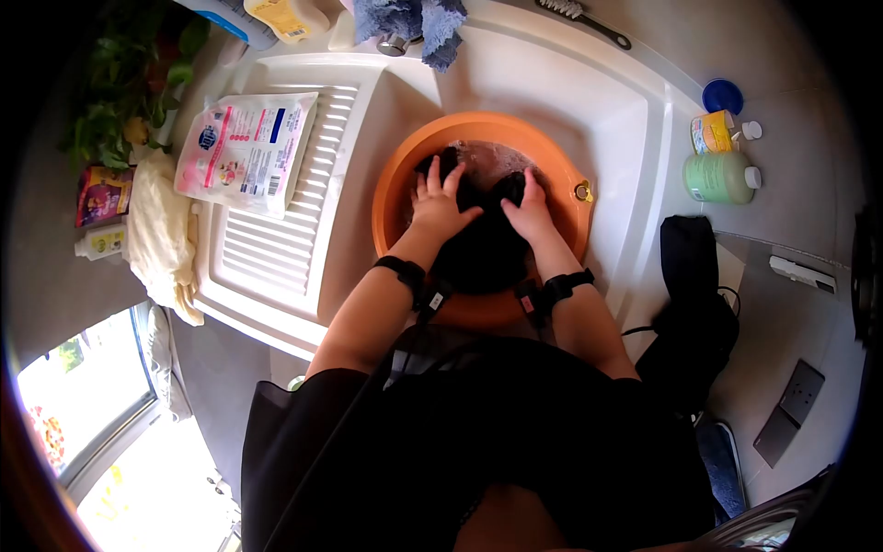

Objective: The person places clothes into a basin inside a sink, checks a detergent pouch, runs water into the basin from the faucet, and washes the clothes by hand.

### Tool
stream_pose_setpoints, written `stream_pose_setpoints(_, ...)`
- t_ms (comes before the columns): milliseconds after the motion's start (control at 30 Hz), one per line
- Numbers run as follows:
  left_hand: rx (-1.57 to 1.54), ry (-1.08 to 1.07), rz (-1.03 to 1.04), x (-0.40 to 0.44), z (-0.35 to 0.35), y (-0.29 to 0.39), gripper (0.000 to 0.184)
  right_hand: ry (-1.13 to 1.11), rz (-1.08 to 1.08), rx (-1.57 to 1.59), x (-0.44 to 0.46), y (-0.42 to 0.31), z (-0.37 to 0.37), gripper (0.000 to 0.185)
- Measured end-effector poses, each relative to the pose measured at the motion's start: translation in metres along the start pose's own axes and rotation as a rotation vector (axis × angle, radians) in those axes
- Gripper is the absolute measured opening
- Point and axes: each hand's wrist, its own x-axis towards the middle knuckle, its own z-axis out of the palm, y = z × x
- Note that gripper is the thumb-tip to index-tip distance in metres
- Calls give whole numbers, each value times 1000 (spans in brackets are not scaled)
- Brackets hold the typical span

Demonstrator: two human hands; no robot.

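An orange basin [390, 184] stands in the white sink, with sudsy water at its far side. Dark wet cloth [483, 253] is bunched inside, taking up most of the middle. My left hand [443, 207] lies over the left part of the cloth, fingers spread and pointing away from me. On the right side of the basin, my right hand [527, 210] has its thumb and fingers around a fold of the same black cloth. How much of the fabric is under water cannot be made out.
Left of the basin, a pink-and-white detergent pouch [246, 152] lies on the ribbed drainboard [267, 253]. A cream cloth [161, 235] hangs over the counter edge. Blue rags [405, 23] drape the faucet. Right of the sink stand a green bottle [719, 178] and a yellow-labelled bottle [713, 134].
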Motion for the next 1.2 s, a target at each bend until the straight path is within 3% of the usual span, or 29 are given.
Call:
stream_pose_setpoints(100,180,-271,-14,-4,-4,20,103,-154,70,-287,-8,8,13,90)
stream_pose_setpoints(167,250,-327,-4,0,4,20,98,-217,73,-488,-17,-2,8,89)
stream_pose_setpoints(200,286,-358,1,2,9,18,95,-191,34,-617,-18,-8,2,88)
stream_pose_setpoints(300,174,-327,0,31,39,-4,84,-24,66,-524,-17,-13,0,87)
stream_pose_setpoints(333,148,-222,84,37,51,-16,77,73,-37,-397,-11,10,13,81)
stream_pose_setpoints(433,-456,-133,-219,37,37,1,77,36,305,512,3,18,18,71)
stream_pose_setpoints(467,-544,-51,-276,40,51,5,84,-28,382,953,5,19,22,66)
stream_pose_setpoints(500,-574,-85,-396,38,51,18,90,-155,547,1107,4,9,17,64)
stream_pose_setpoints(567,-815,-304,-260,28,42,26,93,-431,879,1393,-2,-9,1,62)
stream_pose_setpoints(600,-857,-247,-124,20,40,30,93,-452,752,1522,-6,-13,3,52)
stream_pose_setpoints(667,-851,-84,106,-4,25,42,91,-485,653,1633,-11,-19,5,50)
stream_pose_setpoints(767,-729,8,145,-28,-12,56,76,-412,545,1612,-15,-23,17,47)
stream_pose_setpoints(1000,-634,211,188,-23,-21,60,22,-228,292,1449,-19,-20,31,39)
stream_pose_setpoints(1167,-609,167,79,-13,-19,41,23,-209,345,1230,-26,-41,24,28)
stream_pose_setpoints(1200,-559,152,17,-7,-15,35,24,-182,407,1058,-21,-44,19,34)
